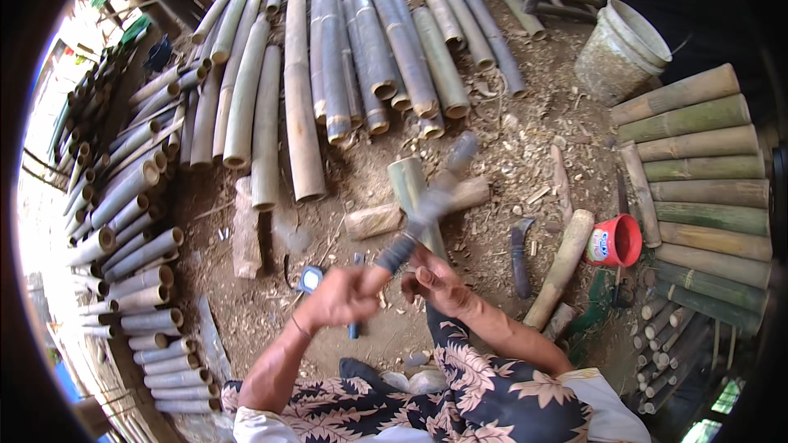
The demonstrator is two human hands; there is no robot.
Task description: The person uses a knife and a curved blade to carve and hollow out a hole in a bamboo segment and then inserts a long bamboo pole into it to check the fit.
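Long grey tool [430,207] looks stiff and weighty, best held by its dark-banded handle [396,253]. Left hand [341,297] fingers wrap it; right hand [439,287] fingers curl, their hold unclear

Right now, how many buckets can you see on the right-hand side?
2: a dirty white bucket near the top right, and a smaller red bucket below it, left of the row of cut bamboo. Others may be hidden in shadow.

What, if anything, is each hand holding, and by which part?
Left hand: a motion-blurred tool, by its handle, below the dark band. Right hand: near the bamboo piece; can't tell if gripping.
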